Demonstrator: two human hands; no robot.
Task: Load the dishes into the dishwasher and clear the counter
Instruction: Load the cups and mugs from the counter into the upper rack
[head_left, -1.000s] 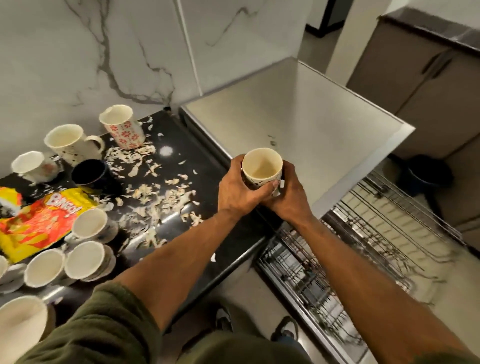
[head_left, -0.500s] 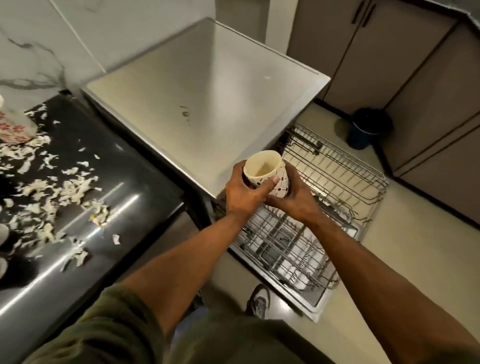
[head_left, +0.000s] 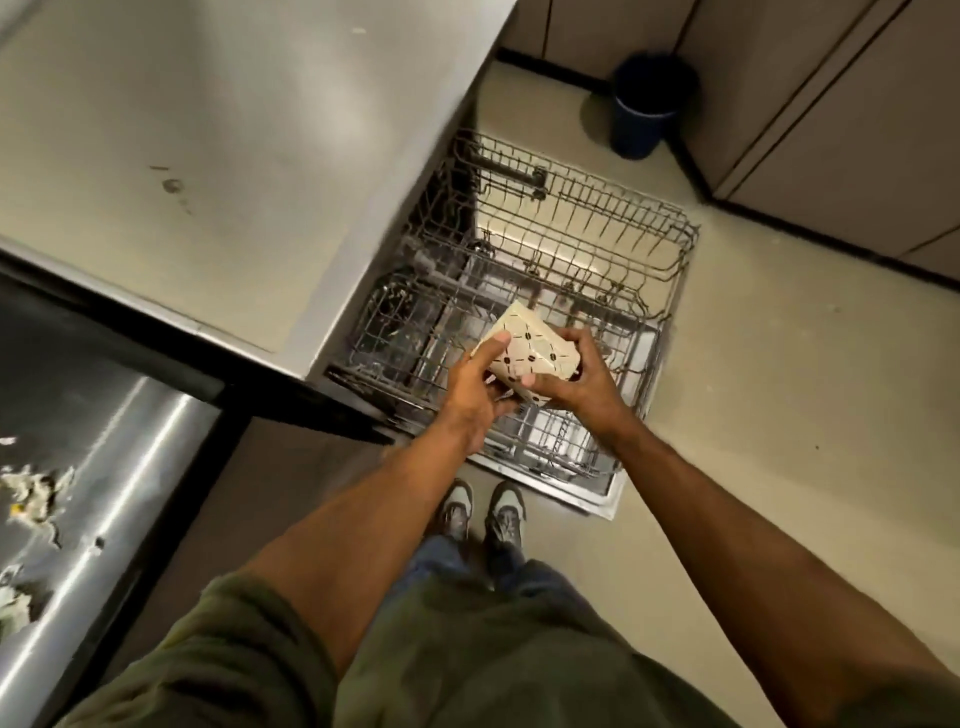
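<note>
A cream cup with a dark dotted pattern (head_left: 530, 345) is tipped over, its base pointing up and away from me. My left hand (head_left: 475, 387) holds it from the left with the thumb on its side. My right hand (head_left: 579, 382) grips it from the right and below. Both hands keep the cup just above the pulled-out wire dishwasher rack (head_left: 571, 249), over its near middle part. The cup's mouth is hidden from me.
The steel dishwasher top (head_left: 208, 145) fills the upper left. A black counter (head_left: 104, 457) with pale scraps lies at the left. A dark blue bin (head_left: 647, 104) stands on the floor by grey cabinets (head_left: 831, 130). My shoes (head_left: 480, 512) stand at the open door's edge.
Both hands carried the cup from the counter to over the rack and lowered it. The cup went from upright to tipped over. My view swung down to the dishwasher.
</note>
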